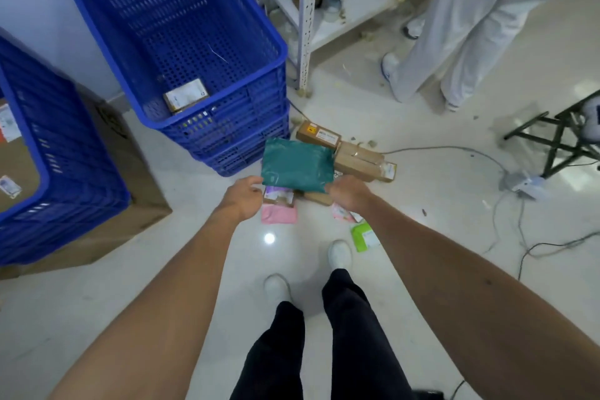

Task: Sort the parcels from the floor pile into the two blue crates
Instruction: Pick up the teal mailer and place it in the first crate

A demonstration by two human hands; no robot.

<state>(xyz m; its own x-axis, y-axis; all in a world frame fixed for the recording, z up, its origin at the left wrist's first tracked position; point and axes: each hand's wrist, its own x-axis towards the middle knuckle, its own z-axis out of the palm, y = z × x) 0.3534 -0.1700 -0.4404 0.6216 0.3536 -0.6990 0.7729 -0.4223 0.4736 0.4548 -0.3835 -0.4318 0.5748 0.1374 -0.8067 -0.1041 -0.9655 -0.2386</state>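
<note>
- While sorting looked barely begun, the middle blue crate (227, 127) held one small box (185, 97) in its near corner; the left blue crate (74, 172) showed labelled cardboard.
- The floor pile (358, 159) lay unsorted beside it.
- Your left hand (243, 196) and right hand (349, 193) pinched the teal parcel (297, 166) by its near corners above that pile.

Perforated blue plastic crate (181, 42), glossy pale floor (227, 269), brown cardboard box (319, 135)

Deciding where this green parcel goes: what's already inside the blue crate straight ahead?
A small labelled cardboard box lies at the near end of the blue crate. The crate's near wall covers whatever sits beside or under it.
</note>
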